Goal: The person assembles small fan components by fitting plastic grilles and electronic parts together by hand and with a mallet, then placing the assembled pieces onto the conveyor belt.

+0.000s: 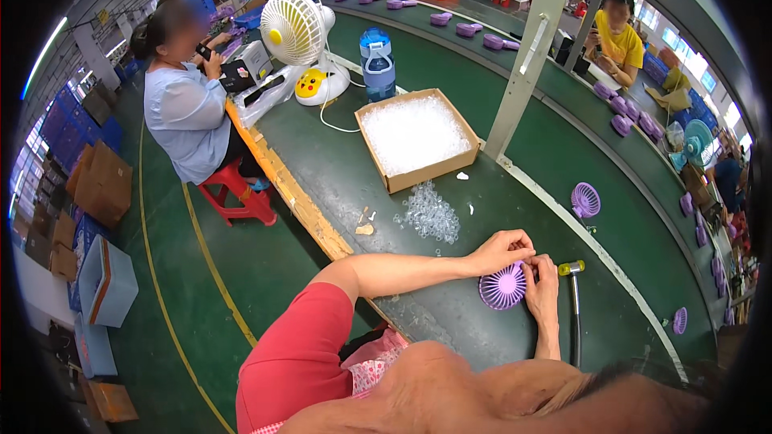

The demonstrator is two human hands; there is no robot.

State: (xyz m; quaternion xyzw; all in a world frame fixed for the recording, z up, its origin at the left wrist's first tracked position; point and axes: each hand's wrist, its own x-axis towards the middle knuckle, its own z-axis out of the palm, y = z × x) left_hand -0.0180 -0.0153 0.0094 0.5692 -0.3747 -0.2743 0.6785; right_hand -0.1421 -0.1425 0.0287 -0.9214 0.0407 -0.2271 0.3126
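A round purple fan grille [503,288], part of a small fan, lies on the green table in front of me. My right hand [543,293] is closed on its right edge, thumb and fingers around the rim. My left hand [500,252] reaches across just above the grille, its fingers pinched near the upper edge. Whatever sits between those fingertips is too small or hidden to make out. To the right of my right hand lies a mallet [572,268] with a yellow head and dark handle. Left of the grille is a loose pile of small clear plastic rings [432,214].
Beyond the pile stands a cardboard box [418,176] full of clear pieces. A blue bottle [377,68] and a white desk fan [297,32] are further back. Purple fan parts [586,200] lie on the belt to the right. A person [189,96] sits at the table's left side.
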